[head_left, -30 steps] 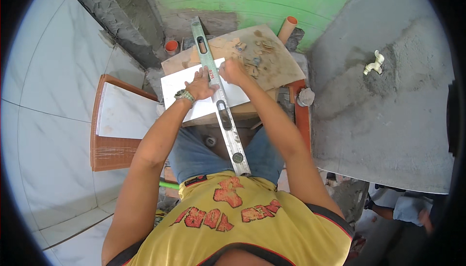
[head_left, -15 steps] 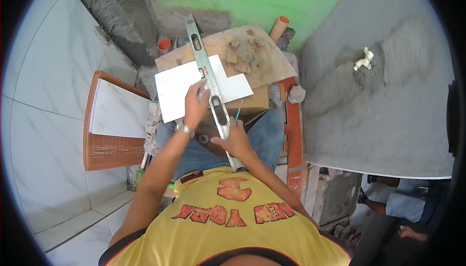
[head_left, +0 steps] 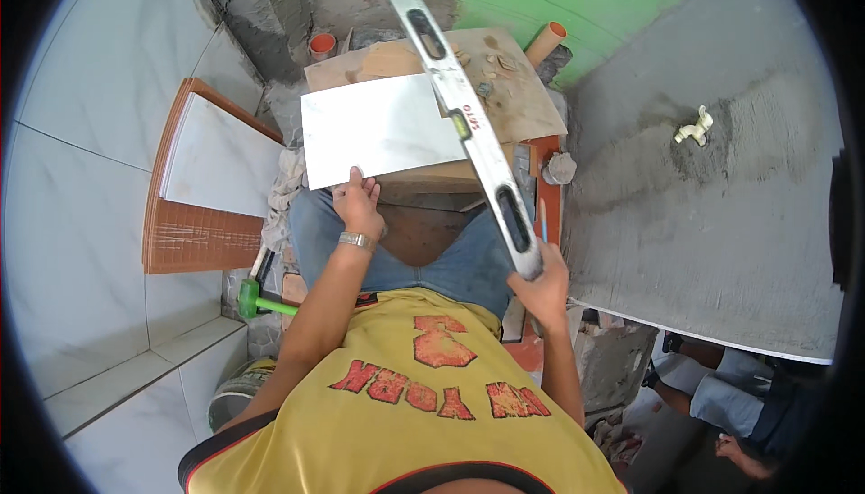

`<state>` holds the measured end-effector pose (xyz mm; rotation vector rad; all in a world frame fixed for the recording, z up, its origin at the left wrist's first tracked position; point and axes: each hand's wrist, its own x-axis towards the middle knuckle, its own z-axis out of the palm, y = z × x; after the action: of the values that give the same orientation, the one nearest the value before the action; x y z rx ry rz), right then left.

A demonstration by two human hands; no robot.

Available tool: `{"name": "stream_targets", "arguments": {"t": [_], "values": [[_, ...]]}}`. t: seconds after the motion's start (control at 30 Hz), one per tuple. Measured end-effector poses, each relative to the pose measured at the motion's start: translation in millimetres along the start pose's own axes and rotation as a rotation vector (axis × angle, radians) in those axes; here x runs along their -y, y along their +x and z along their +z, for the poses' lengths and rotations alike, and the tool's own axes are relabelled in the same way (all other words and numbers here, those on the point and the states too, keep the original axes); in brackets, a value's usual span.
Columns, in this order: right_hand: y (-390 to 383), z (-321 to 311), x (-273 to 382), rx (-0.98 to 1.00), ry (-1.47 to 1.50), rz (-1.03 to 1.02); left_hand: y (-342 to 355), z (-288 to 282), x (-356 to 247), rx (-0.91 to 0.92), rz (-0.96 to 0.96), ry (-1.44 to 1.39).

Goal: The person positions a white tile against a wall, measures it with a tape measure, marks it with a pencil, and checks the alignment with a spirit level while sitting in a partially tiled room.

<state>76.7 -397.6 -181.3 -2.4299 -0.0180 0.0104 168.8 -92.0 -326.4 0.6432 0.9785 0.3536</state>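
My right hand [head_left: 543, 285] grips the near end of a silver spirit level [head_left: 478, 129], which slants up and away to the left. A thin blue pencil-like stick [head_left: 543, 222] pokes up from the same hand. My left hand [head_left: 360, 207], with a metal-band watch at its wrist, holds the near edge of a white tile [head_left: 378, 129]. One fingertip shows on the tile's face; the other fingers are at or below the edge. Beneath the tile is a dusty board [head_left: 518, 88] on a cardboard box [head_left: 423, 178]. The level crosses in front of the tile's right side and hides part of it.
Broken bits [head_left: 505, 63] lie on the board. Tiles [head_left: 216, 169] lean at the left, near a green mallet [head_left: 261, 301] and a bucket [head_left: 236, 395]. Orange pipes [head_left: 546, 41] stand behind. A tap [head_left: 694, 126] juts from the right wall. Another person [head_left: 739, 395] is at lower right.
The level has swung right and come up off the tile in my right hand. My left hand has moved back from the level to the tile's near edge.
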Motion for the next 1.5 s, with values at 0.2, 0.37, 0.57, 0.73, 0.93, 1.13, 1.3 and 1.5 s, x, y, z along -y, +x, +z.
{"name": "stream_targets", "arguments": {"t": [0.2,0.37,0.57,0.73,0.93,1.13,1.3,1.5], "values": [[-40,-14,-15,-0.087,0.006,0.002,-9,3,-13,0.038,0.083,0.048],[-48,2,-29,-0.077,0.105,0.078,-3,13,-20,0.155,-0.003,-0.077],[-43,-4,-24,-0.085,0.100,0.032,-10,19,-41,0.210,-0.006,-0.071],[-55,-15,-26,-0.096,0.111,0.063,45,24,-100,0.366,0.121,0.064],[-54,-16,-29,-0.100,0.112,0.007,145,123,-140,0.426,0.101,0.461],[-68,-24,-17,-0.030,0.073,0.157,179,191,-119,0.389,0.178,0.766],[-82,-20,-21,-0.041,0.041,0.156,234,209,-94,0.364,0.358,1.077],[-67,2,-38,-0.011,0.097,0.145,240,193,-75,0.240,0.641,1.323]]}}
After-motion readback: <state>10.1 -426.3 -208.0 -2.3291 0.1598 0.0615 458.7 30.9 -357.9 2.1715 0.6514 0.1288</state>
